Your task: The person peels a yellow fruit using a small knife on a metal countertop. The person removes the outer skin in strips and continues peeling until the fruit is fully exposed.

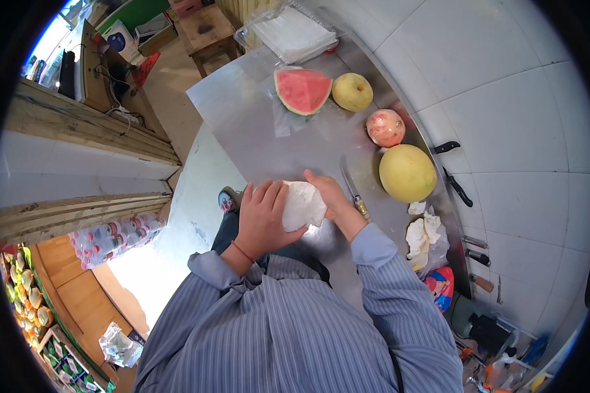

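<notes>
Between my two hands is a white, pith-covered piece of fruit (pixel 302 205), which looks like a partly peeled pomelo. My left hand (pixel 266 216) lies over its left side with the fingers spread along it. On the other side my right hand (pixel 332 192) grips its edge, thumb at the top. Just right of that hand a knife (pixel 358 200) with a curved blade and a light handle lies on the steel table (pixel 255 132). Torn white rind (pixel 419 238) rests on a plastic bag at the right. The underside of the held fruit is hidden.
A watermelon wedge (pixel 303 90), a yellow pear-like fruit (pixel 352 92), a pomegranate (pixel 386 128) and a large yellow melon-like fruit (pixel 407 173) line the tiled wall (pixel 511 127). Black-handled knives (pixel 457 187) hang there. Clear trays (pixel 295 34) stand at the far end; bottled water (pixel 118 239) is at left.
</notes>
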{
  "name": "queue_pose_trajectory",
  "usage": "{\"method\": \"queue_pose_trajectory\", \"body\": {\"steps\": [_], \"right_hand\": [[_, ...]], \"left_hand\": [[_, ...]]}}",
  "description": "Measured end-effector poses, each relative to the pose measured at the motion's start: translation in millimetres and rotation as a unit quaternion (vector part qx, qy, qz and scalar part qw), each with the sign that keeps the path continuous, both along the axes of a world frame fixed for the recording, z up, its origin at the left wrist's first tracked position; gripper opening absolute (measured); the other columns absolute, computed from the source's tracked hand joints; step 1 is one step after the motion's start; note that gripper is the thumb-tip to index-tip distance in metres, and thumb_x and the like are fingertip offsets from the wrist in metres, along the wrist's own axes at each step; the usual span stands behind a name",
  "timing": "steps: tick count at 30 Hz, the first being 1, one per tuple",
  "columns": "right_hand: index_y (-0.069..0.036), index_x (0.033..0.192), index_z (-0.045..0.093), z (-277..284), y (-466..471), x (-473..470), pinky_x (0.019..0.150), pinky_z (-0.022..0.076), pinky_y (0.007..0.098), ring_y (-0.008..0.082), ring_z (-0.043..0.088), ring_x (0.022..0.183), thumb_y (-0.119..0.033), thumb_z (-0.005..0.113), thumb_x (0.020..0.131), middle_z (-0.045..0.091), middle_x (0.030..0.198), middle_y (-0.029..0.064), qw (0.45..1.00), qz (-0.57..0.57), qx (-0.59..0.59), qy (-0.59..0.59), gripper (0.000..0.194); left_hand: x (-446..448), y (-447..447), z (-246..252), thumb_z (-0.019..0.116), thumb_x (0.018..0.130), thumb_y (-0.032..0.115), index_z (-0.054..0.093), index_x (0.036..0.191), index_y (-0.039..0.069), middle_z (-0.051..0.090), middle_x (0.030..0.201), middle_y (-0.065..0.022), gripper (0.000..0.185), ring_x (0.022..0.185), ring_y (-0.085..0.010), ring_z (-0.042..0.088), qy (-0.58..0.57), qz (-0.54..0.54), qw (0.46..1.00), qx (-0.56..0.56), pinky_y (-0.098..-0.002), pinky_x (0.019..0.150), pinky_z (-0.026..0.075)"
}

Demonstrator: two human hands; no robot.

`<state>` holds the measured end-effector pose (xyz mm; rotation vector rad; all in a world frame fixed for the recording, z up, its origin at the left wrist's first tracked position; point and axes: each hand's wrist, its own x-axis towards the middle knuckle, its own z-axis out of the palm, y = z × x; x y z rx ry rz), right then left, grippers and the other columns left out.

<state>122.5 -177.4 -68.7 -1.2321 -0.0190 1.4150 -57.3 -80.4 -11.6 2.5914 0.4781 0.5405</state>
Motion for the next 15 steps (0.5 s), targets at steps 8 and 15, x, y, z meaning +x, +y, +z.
{"method": "queue_pose_trajectory", "body": {"steps": [8,15], "right_hand": [[0.008,0.116,0.060,-7.3,-38.3,-33.9,0.086,0.0572,0.0410,0.0302,0.069,0.098,-0.033,0.054,0.103,0.068,0.112,0.0211,0.971,-0.203,0.045,0.114,0.044],[0.009,0.110,0.061,26.5,-48.3,-9.4,0.088,0.0570,0.0466,0.0342,0.070,0.097,-0.029,0.051,0.104,0.068,0.109,0.0238,0.949,-0.265,0.170,-0.018,0.039]], "left_hand": [[-11.1,13.8,2.3,0.081,0.062,0.053,0.053,0.130,0.000,0.056,0.133,-0.0150,0.091,0.127,-0.0359,0.051,-0.004,-0.113,0.994,0.014,-0.0615,0.107,0.035],[21.4,16.0,20.3,0.089,0.058,0.039,0.043,0.140,-0.001,0.044,0.144,-0.0207,0.102,0.135,-0.0452,0.040,-0.064,-0.065,0.993,-0.079,-0.0584,0.110,0.035]]}}
